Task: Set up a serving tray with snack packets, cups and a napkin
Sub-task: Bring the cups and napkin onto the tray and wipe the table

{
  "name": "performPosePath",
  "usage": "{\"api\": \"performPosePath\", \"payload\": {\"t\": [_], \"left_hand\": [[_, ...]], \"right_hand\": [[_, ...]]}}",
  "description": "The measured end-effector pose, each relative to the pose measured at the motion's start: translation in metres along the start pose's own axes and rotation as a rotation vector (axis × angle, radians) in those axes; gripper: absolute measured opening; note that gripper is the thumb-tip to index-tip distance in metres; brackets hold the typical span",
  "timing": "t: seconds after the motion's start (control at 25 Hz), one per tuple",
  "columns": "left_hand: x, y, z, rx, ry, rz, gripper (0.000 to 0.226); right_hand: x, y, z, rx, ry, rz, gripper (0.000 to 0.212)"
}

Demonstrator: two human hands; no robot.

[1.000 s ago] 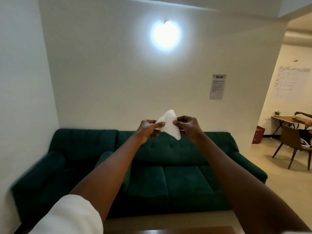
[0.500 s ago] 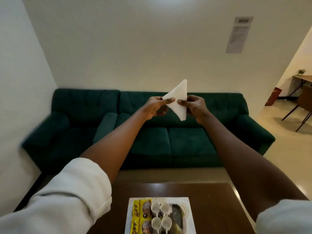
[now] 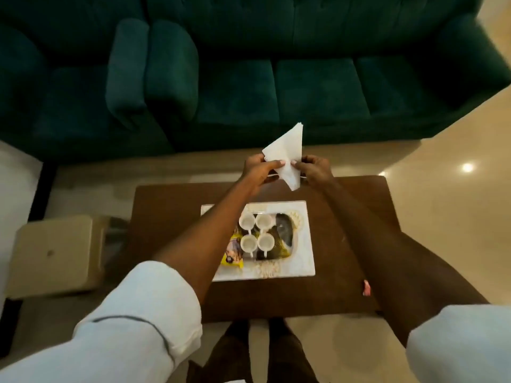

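1. Pinching a folded white napkin (image 3: 286, 150) from both sides, the left hand (image 3: 258, 168) and right hand (image 3: 313, 170) hold it above the table's (image 3: 345, 217) far edge.
2. Bare wood borders the tray's (image 3: 305, 244) right and near edges.
3. Four cups (image 3: 247, 220) stand mid-tray, with a yellow snack packet (image 3: 235, 251) toward its left edge.

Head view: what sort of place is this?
Most likely a living room or lounge: a long green sofa, a low brown table in front of it holding a tray with cups, and a glossy floor.
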State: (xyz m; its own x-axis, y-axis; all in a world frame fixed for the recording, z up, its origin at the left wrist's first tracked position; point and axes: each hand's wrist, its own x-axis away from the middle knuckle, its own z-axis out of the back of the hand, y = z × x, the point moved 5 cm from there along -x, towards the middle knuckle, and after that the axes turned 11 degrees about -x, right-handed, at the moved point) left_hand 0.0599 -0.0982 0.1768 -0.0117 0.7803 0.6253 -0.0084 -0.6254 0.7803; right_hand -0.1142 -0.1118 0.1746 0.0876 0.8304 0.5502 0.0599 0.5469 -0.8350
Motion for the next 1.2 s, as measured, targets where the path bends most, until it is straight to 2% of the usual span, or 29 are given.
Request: {"api": "performPosePath", "payload": {"t": [0.12,0.2,0.32,0.36,0.44,0.56,0.8,0.96,1.2], "left_hand": [[-0.024,-0.117,-0.02,0.066,0.045,0.192,0.044],[-0.024,-0.194,-0.037,0.029,0.18,0.283,0.041],[-0.017,-0.265,-0.065,-0.176,0.471,0.203,0.027],[-0.014,-0.276,-0.073,-0.208,0.51,0.158,0.026],[-0.014,-0.291,-0.091,-0.252,0.424,0.125,0.035],[-0.026,-0.307,-0.102,-0.327,0.247,0.168,0.046],[-0.049,-0.304,-0.106,-0.438,0.171,0.141,0.039],[-0.052,-0.312,-0.111,-0.434,0.118,0.158,0.033],[-0.053,-0.315,-0.107,-0.53,0.139,0.11,0.032]], "right_hand": [[-0.042,0.108,0.021,0.031,0.009,-0.145,0.023],[-0.055,0.182,0.039,0.051,0.061,-0.215,0.02],[-0.067,0.269,0.061,0.062,0.157,-0.251,0.013],[-0.067,0.286,0.064,0.066,0.17,-0.281,0.009],[-0.066,0.313,0.064,0.09,0.168,-0.347,0.01],[-0.062,0.327,0.055,0.258,0.135,-0.352,0.027],[-0.068,0.303,0.044,0.617,0.108,-0.245,0.033],[-0.063,0.302,0.044,0.659,0.155,-0.209,0.031],[-0.062,0.304,0.044,0.648,0.167,-0.183,0.04]]}}
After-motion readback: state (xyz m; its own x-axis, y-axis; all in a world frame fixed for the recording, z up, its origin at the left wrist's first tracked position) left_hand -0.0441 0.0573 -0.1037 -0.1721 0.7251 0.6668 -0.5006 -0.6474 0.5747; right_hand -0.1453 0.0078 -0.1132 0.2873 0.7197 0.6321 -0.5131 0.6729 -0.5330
